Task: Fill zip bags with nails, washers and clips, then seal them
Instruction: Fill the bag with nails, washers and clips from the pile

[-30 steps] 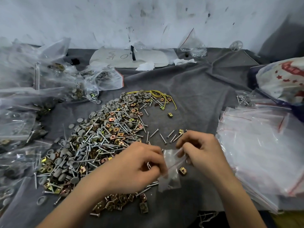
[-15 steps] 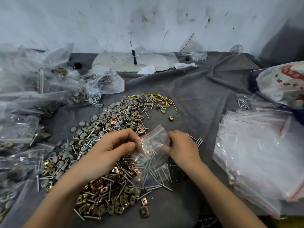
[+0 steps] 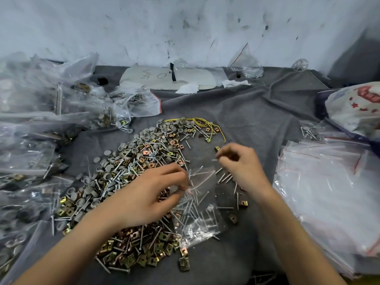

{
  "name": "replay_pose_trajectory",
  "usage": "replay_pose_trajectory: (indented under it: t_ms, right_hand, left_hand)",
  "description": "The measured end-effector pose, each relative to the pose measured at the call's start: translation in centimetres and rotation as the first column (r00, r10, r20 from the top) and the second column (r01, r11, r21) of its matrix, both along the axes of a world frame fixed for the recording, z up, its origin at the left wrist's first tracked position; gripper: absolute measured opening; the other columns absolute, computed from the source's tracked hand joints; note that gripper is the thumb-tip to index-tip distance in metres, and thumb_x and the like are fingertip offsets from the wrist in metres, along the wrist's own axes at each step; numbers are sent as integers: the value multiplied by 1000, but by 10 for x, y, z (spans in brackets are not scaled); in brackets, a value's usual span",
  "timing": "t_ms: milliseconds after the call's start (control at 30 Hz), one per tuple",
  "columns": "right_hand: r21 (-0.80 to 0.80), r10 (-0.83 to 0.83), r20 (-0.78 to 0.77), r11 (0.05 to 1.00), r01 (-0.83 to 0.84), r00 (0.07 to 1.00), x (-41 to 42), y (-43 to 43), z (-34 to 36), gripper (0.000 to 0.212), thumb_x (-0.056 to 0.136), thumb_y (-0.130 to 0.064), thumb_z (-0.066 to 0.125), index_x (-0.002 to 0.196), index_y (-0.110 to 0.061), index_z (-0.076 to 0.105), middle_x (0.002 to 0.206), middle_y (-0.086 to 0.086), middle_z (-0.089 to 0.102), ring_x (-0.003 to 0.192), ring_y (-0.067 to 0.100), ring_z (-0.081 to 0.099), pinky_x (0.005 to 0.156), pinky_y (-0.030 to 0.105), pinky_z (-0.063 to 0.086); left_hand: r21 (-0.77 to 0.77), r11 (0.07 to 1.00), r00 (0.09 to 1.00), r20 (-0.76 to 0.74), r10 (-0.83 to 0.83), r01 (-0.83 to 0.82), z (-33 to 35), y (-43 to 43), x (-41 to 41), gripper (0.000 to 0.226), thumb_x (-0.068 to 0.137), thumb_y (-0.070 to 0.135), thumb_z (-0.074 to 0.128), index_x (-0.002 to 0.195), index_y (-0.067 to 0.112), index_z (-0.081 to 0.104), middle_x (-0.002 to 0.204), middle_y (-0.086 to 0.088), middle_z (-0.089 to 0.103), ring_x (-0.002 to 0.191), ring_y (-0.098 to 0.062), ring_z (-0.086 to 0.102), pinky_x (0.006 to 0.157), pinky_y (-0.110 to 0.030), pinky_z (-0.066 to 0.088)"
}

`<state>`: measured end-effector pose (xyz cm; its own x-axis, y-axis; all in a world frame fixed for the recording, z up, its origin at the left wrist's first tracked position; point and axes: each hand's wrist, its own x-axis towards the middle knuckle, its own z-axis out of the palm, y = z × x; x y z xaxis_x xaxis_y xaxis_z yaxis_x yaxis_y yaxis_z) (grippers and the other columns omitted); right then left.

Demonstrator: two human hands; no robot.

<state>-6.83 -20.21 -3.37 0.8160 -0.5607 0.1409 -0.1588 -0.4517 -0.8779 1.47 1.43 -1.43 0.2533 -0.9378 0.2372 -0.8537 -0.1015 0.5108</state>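
- While the clear zip bag (image 3: 198, 217) lies flat on the grey cloth (image 3: 242, 112) with a scatter of nails inside it, the left hand (image 3: 148, 194) holds it at the upper left edge, fingertips bunched together and pinching the plastic.
- Just beyond the bag's upper right corner, the right hand (image 3: 241, 164) hovers over the cloth. Its fingers are curled and thumb and forefinger are drawn close, but blur keeps me from telling whether they pinch anything.
- To the left of the bag spreads a big heap (image 3: 131, 171) of nails, grey washers and brass-coloured clips. It runs under the left wrist, and the bag's lower left edge rests on it.
- Beneath the right hand, a few loose nails (image 3: 225, 177) lie on the cloth, with a stray clip (image 3: 243, 203) beside them.
- At the heap's far end, a yellow cord (image 3: 207, 125) curls.
- On the right, beside the right forearm, sits a stack of empty bags (image 3: 324, 194).
- Along the left edge, filled bags (image 3: 35, 145) are piled up.
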Motion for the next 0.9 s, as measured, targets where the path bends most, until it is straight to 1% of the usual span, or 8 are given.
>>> replay_pose_trajectory:
  t_ms: [67,167,300,467,633,700,800,900]
  right_hand:
    - [165,33,204,984,-68,978,-9,0,21,24,80,4,66,77,-20,66,62,-14,63,58,-2,53,59,11,42]
    - [89,181,313,972,-219,932,-24,8,51,25,78,2,71,87,-20,63,73,-6,67,70,5,61,67,16,49]
    - [-312,367,81,892,-326,927,-39,17,74,27,75,2,75,91,-17,63,77,-2,68,71,14,62,69,21,50]
    - [-471,433,-104,772,-427,896,-39,27,73,33,73,-14,80,102,-22,65,83,-15,68,80,-3,57,73,9,42]
    - [-272,207,178,950,-154,962,-47,4,49,22,82,-7,72,96,-24,67,86,-14,68,76,3,60,69,13,44]
    - [-293,151,-21,944,-151,988,-46,-4,30,23,81,0,69,91,-21,68,80,-11,67,74,6,60,68,10,42]
    - [-338,264,-462,830,-443,847,-43,0,-8,14,81,-7,69,93,-15,67,83,-8,61,79,7,56,71,16,40]
    - [-383,287,-553,747,-544,783,-40,6,-31,14,81,-15,69,94,-13,63,94,-3,61,91,13,56,79,23,40]
  left_hand:
    - [20,999,999,22,-38,38,-2,-5,-1,11,89,22,52,91,17,61,109,8,56,99,-4,55,86,-21,44]
    - [26,997,997,43,-69,68,-4,-11,-2,4,91,15,59,93,15,62,113,7,55,100,-5,54,87,-19,43]
    - [16,995,993,61,-103,102,0,-14,-4,6,90,18,58,93,15,62,113,3,55,98,-9,55,86,-22,44]
    - [-33,988,987,48,-152,154,8,-19,-10,7,86,8,63,91,13,63,107,0,56,90,-5,53,82,-14,39]
    - [-138,989,998,-12,-59,57,7,-13,-8,12,90,17,55,89,10,64,107,0,60,92,-4,57,81,-20,45]
    - [-181,984,999,-30,-10,5,7,-10,-6,16,90,21,53,89,10,64,105,0,62,92,-5,59,81,-19,46]
    - [-221,974,997,-59,43,-55,8,-7,-5,15,90,24,52,87,13,62,103,2,62,92,-5,59,82,-14,42]
    - [-217,974,996,-76,46,-61,6,-5,-6,15,89,25,52,88,14,63,103,2,62,94,-6,59,81,-17,44]
